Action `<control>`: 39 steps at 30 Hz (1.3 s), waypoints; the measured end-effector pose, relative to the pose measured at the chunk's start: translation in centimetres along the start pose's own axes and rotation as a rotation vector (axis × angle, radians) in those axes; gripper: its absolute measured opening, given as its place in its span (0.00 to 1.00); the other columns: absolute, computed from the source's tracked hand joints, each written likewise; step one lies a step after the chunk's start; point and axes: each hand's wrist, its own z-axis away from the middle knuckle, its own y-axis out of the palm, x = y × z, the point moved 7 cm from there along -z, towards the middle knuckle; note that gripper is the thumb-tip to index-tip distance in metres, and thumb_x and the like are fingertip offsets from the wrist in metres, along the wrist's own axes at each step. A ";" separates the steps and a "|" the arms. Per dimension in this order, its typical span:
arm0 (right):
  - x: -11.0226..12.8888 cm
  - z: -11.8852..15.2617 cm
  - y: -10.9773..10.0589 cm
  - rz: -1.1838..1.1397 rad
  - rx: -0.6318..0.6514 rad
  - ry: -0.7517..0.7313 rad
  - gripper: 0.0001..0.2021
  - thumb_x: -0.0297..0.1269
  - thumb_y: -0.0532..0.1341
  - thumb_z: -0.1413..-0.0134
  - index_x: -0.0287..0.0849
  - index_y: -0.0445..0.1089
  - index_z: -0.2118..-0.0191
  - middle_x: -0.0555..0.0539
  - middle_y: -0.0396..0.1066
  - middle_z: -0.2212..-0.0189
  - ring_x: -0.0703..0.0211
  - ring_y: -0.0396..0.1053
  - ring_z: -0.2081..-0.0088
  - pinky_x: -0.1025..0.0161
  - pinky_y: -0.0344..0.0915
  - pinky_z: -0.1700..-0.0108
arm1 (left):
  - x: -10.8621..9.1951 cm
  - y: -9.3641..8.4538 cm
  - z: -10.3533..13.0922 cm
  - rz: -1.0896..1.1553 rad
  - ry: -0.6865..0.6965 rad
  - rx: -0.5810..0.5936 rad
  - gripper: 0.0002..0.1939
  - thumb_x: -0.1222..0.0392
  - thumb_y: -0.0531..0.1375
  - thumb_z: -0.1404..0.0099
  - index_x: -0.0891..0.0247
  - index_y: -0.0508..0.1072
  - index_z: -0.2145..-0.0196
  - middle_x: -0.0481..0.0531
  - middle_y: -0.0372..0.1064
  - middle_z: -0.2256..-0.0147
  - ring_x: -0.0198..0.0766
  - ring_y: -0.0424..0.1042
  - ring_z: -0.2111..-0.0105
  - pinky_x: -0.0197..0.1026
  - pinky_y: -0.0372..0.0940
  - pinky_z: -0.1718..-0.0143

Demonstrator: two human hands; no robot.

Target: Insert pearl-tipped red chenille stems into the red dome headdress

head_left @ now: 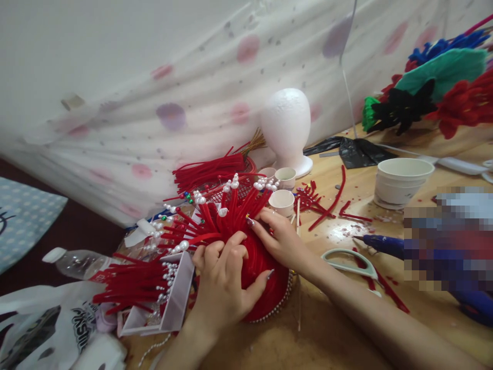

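A rounded red headpiece (260, 277) with a pearl-bead edge stands on the table, crowned by a fan of red pipe-cleaner stems (231, 208) tipped with white pearls. My left hand (221, 280) is curled around its left side, fingers bent among the stem bases and thumb lying across the red front. From the right, my right hand (279, 236) presses thumb and fingers together at the foot of the stems; the exact contact is partly hidden. At the left, a white box (181, 300) holds more pearl-tipped red stems (133, 282).
Behind stand a white foam head (287, 126) and small paper cups (282, 202). Rightward are scissors (333, 259), a blue glue gun (385, 245), a larger paper cup (402, 185) and red scraps. A plastic bottle (79, 262) and a plastic bag (50, 318) lie left.
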 end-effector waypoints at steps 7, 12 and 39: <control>-0.1 0.0 0.0 0.002 -0.011 0.001 0.11 0.31 0.54 0.38 0.44 0.57 0.73 0.50 0.62 0.74 0.61 0.60 0.71 0.63 0.58 0.66 | 0.1 -0.1 0.3 0.092 0.001 -0.044 0.12 0.56 0.62 0.38 0.58 0.61 0.64 0.53 0.74 0.55 0.45 0.65 0.62 0.51 0.55 0.56; -0.3 0.0 0.1 -0.006 -0.001 0.019 0.09 0.31 0.53 0.38 0.43 0.60 0.71 0.48 0.66 0.72 0.60 0.62 0.69 0.62 0.59 0.64 | -0.3 -0.6 0.2 0.105 0.041 -0.103 0.10 0.60 0.62 0.38 0.58 0.62 0.65 0.53 0.74 0.59 0.45 0.67 0.62 0.51 0.55 0.57; -0.1 -0.1 0.0 -0.004 -0.020 0.004 0.10 0.31 0.53 0.38 0.44 0.58 0.72 0.50 0.63 0.74 0.61 0.60 0.70 0.63 0.58 0.66 | 0.1 -0.2 0.3 0.121 0.011 -0.043 0.13 0.61 0.62 0.38 0.59 0.60 0.60 0.56 0.73 0.53 0.46 0.67 0.58 0.52 0.56 0.55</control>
